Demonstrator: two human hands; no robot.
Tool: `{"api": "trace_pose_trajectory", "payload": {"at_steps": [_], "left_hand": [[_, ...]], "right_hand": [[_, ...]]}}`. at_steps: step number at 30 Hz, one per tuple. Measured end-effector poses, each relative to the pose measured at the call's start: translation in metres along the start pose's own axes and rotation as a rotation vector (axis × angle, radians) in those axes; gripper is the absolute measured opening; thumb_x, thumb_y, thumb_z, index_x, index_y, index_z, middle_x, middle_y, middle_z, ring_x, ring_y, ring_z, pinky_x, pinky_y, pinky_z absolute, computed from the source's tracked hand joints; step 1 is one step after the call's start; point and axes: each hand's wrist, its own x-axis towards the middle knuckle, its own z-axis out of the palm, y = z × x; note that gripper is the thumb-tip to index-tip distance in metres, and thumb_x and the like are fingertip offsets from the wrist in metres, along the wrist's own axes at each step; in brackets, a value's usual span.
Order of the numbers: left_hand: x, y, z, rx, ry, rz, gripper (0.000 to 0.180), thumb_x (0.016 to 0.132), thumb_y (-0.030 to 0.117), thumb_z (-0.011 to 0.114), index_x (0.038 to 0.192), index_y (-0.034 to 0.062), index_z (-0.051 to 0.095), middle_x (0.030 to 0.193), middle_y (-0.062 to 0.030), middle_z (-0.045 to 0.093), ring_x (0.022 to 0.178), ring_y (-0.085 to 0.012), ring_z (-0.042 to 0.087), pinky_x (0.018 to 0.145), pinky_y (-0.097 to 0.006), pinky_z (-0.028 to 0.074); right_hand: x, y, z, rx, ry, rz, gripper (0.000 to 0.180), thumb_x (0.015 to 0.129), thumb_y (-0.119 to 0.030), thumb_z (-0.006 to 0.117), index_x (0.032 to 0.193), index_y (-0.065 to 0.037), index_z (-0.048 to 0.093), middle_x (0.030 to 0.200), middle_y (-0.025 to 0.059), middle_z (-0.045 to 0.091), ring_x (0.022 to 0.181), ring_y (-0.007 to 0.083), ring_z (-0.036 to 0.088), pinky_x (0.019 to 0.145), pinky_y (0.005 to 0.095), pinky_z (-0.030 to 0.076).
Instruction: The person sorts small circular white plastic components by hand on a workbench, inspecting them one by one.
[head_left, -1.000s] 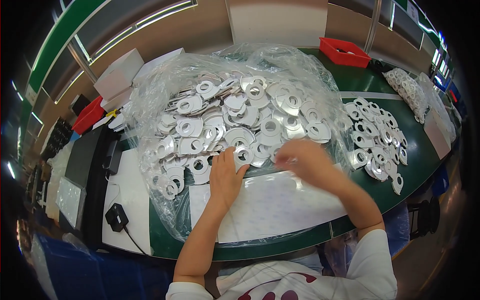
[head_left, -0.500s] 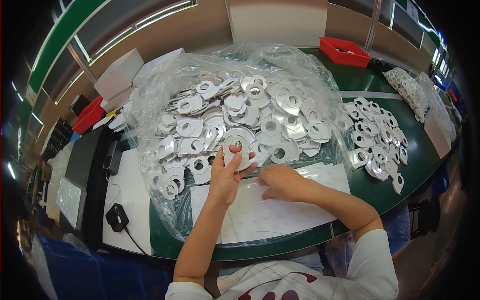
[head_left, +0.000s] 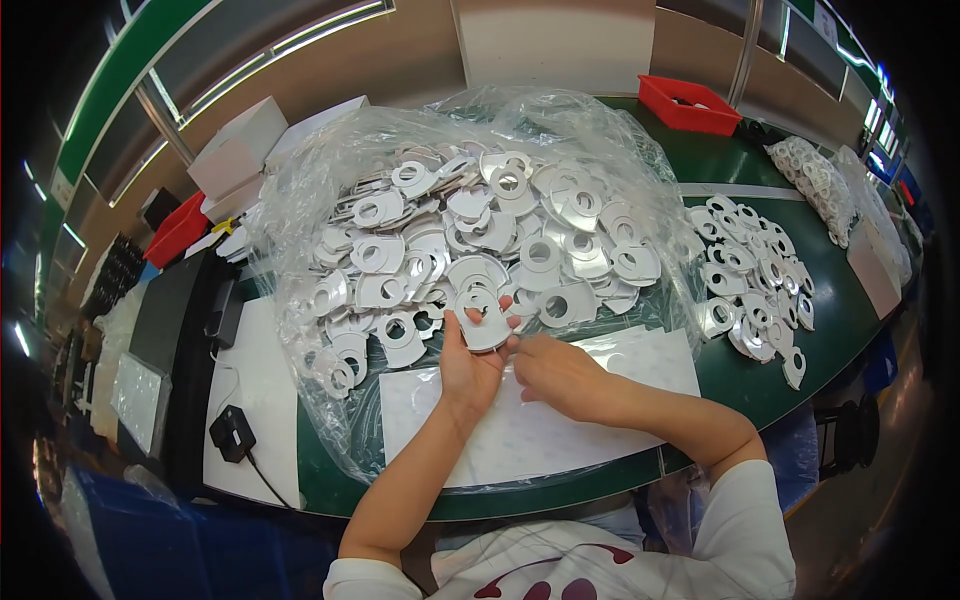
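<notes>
At the table's near edge, the left hand grips a white ring-shaped part between thumb and fingers, tilted upright. The right hand, at its 3 o'clock, pinches the part's lower edge. Both rest over a white backing sheet. At 12 o'clock lies a clear plastic bag heaped with similar parts; at 2 o'clock, more loose parts lie on the green table.

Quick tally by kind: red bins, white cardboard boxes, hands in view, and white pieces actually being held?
Red bins: 2, one at the back right, one at the left
White cardboard boxes: 2
Hands: 2, left hand, right hand
White pieces held: 1
Total: 7
The loose white pieces in the clear bag are too many to count.
</notes>
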Motion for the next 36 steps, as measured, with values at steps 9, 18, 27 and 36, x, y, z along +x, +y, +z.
{"api": "trace_pose_trajectory", "payload": {"at_steps": [9, 18, 27, 36], "left_hand": [[-0.001, -0.003, 0.001, 0.018, 0.015, 0.018, 0.046, 0.101, 0.046, 0.021, 0.089, 0.0107, 0.046, 0.124, -0.0197, 0.051, 0.096, -0.0294, 0.056, 0.074, -0.038, 0.049], [-0.001, -0.003, 0.004, 0.066, 0.026, 0.025, 0.045, 0.101, 0.048, 0.021, 0.092, 0.0121, 0.047, 0.121, -0.0173, 0.053, 0.097, -0.0267, 0.057, 0.074, -0.035, 0.048], [-0.002, -0.004, 0.006, 0.079, 0.036, 0.015, 0.045, 0.101, 0.047, 0.02, 0.09, 0.0116, 0.047, 0.124, -0.0178, 0.051, 0.097, -0.0276, 0.056, 0.074, -0.038, 0.048], [-0.002, -0.004, 0.004, 0.08, 0.021, 0.024, 0.044, 0.101, 0.048, 0.022, 0.093, 0.012, 0.047, 0.121, -0.0171, 0.053, 0.098, -0.0267, 0.056, 0.074, -0.035, 0.047]], "right_hand": [[0.003, 0.001, -0.011, 0.071, -0.008, 0.065, 0.032, 0.065, -0.016, 0.077, 0.088, -0.001, 0.061, 0.091, 0.0136, 0.058, 0.091, 0.0314, 0.054, 0.077, 0.0399, 0.046], [-0.004, -0.011, 0.003, -0.087, 0.163, -0.002, 0.027, 0.066, -0.017, 0.075, 0.081, -0.001, 0.059, 0.091, 0.0129, 0.057, 0.093, 0.0322, 0.054, 0.076, 0.04, 0.047], [0.002, 0.003, -0.008, 0.124, -0.026, 0.112, 0.033, 0.066, -0.018, 0.079, 0.085, -0.001, 0.058, 0.086, 0.0139, 0.057, 0.089, 0.0323, 0.056, 0.078, 0.0412, 0.044], [0.003, 0.004, -0.009, 0.109, 0.007, 0.094, 0.036, 0.065, -0.02, 0.08, 0.087, 0.0, 0.058, 0.088, 0.0139, 0.059, 0.088, 0.0322, 0.057, 0.077, 0.0402, 0.045]]}}
